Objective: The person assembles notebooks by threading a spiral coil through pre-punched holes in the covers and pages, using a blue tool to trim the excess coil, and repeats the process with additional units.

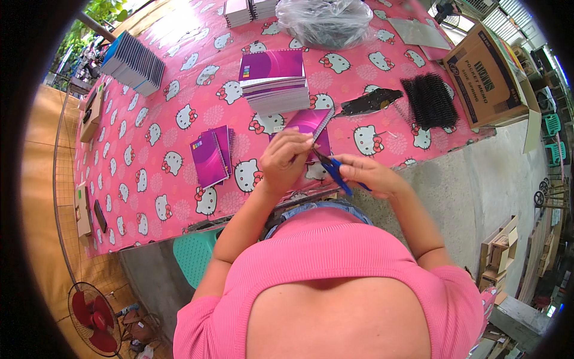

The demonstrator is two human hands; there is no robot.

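Observation:
My right hand (373, 176) is closed around blue-handled pliers (332, 169), whose dark jaws point up and left. The jaw tips meet the fingertips of my left hand (287, 157), which is closed in a pinch; what it pinches is too small to make out. Just beyond the fingers lies a purple notebook (307, 121) with a spiral along its right edge, tilted over other purple covers at the table's near edge. Behind it rises a stack of purple notebooks (276, 90). To the left, a few purple notebooks (209, 160) lie fanned out.
Black spiral coils (429, 100) lie at right, near a torn black sheet (372, 103) and an open cardboard box (487, 75). A plastic bag (324, 23) and another notebook stack (133, 64) stand farther back. A green stool (194, 257) is beneath the pink tablecloth's (155, 179) edge.

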